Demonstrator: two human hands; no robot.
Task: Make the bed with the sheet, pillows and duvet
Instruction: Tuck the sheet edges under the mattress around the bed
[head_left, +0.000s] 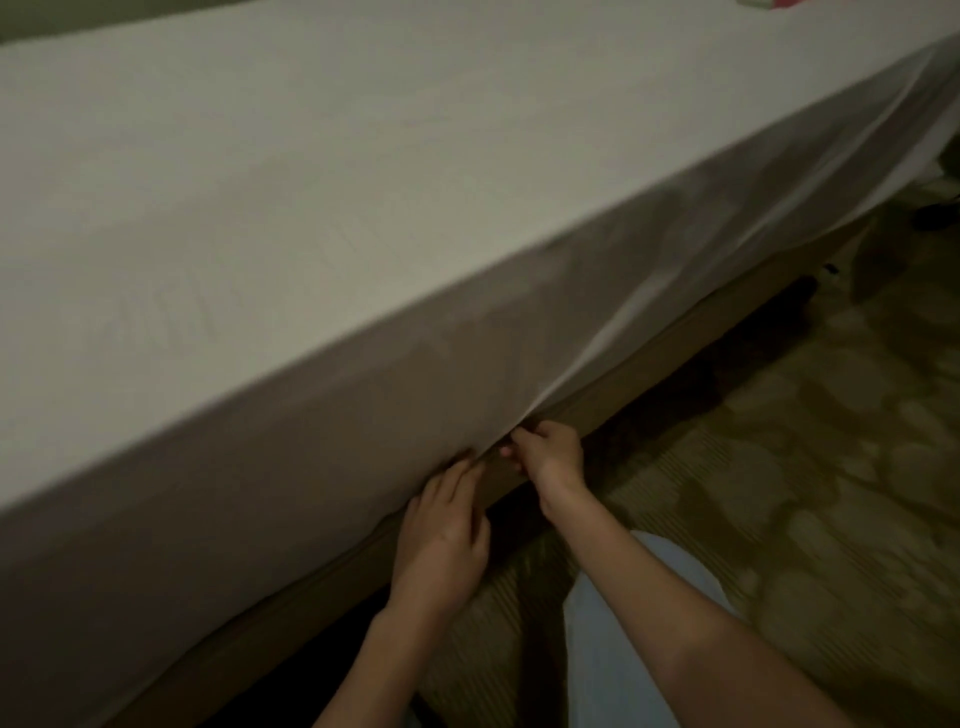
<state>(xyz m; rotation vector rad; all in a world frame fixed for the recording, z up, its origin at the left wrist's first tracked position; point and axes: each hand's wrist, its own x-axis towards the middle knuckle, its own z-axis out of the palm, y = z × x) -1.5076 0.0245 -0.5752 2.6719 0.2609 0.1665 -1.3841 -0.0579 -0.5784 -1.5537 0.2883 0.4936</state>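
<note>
- Bed (675, 338): fills most of the head view, running from lower left to upper right. Brown base shows as a band below the hanging cloth along the near side.
- Sheet (311, 182): white, spread flat over the top of the mattress and draped down the near side. To the left of the hands the side cloth lies smooth and its lower edge meets the brown base. To the right of the hands it hangs looser, with long diagonal folds running up toward the far corner.
- Carpet (779, 493): patterned, dim green-brown, to the right of and below the bed. Person's knee (623, 649) in pale blue cloth sits over it at lower centre.
- Left hand (441, 535): palm down against the bed side at the sheet's lower edge, fingers straight and close together, fingertips (460, 465) pressed on the cloth where it meets the base. Grips nothing.
- Right hand (550, 452): just right of the left hand, close but apart. Fingers curled, pinching the sheet's lower edge at the point where the diagonal folds converge. Sheet rises up and away from this hand.
- Top right edge: small pink and pale object (769, 3) on the bed, cropped, cannot tell what it is.
</note>
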